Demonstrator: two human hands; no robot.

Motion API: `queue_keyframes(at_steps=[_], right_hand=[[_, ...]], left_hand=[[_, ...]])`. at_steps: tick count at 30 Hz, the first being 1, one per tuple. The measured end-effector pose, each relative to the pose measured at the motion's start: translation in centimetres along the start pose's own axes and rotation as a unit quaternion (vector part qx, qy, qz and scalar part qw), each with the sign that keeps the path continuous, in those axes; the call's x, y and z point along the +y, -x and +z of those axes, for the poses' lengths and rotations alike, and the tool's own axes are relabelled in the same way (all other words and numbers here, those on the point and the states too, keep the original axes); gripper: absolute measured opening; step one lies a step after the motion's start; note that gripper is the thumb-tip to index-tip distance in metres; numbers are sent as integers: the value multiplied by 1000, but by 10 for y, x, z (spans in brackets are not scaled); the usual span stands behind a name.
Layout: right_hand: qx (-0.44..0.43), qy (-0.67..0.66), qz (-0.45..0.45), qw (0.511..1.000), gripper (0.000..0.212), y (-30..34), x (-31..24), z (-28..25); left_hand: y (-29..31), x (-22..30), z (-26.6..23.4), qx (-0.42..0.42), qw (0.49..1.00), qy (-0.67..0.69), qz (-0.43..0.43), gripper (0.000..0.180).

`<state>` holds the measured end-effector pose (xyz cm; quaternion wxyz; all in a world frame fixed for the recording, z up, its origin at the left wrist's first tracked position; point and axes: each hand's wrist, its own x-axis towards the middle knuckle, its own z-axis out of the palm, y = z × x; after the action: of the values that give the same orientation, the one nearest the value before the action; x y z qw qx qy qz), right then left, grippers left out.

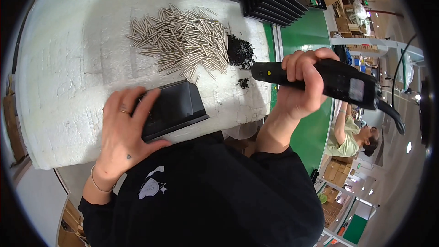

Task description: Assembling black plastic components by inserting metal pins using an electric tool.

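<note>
A black plastic housing (176,107) lies at the near edge of the white foam sheet. My left hand (125,119) grips its left end, thumb on the near side and fingers over the far side. In my right hand (304,77) is a black corded electric screwdriver (338,80), raised above the sheet's right edge with my fingers wrapped round its body. Its front end points left, and no bit can be made out. Just left of that end are a heap of small black screws (240,51) and a smaller cluster of screws (243,83). A big pile of silvery metal pins (183,39) lies beyond the housing.
Several black panels (274,2) stand stacked at the far right of the foam sheet (64,73). A green table surface (299,139) runs along the right. Farther right, another person (350,135) in a light green top is near cardboard boxes (338,171).
</note>
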<state>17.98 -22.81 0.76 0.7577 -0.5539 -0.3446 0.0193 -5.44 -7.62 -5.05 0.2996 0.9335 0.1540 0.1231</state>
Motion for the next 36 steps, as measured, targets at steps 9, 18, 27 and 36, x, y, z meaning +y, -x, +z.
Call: queue_keyframes(at_steps=[9, 18, 27, 36], right_hand=[[68, 20, 37, 997, 26, -1, 27, -27], [-3, -72, -6, 997, 27, 0, 14, -31], [-108, -216, -42, 969, 28, 1, -24, -21], [-224, -194, -56, 953, 31, 0, -22, -19]], left_hand=[[-11, 17, 25, -98, 990, 20, 102, 83], [-45, 27, 13, -35, 988, 94, 117, 62], [-122, 30, 60, 72, 944, 194, 257, 22], [-126, 29, 49, 38, 935, 109, 335, 19]])
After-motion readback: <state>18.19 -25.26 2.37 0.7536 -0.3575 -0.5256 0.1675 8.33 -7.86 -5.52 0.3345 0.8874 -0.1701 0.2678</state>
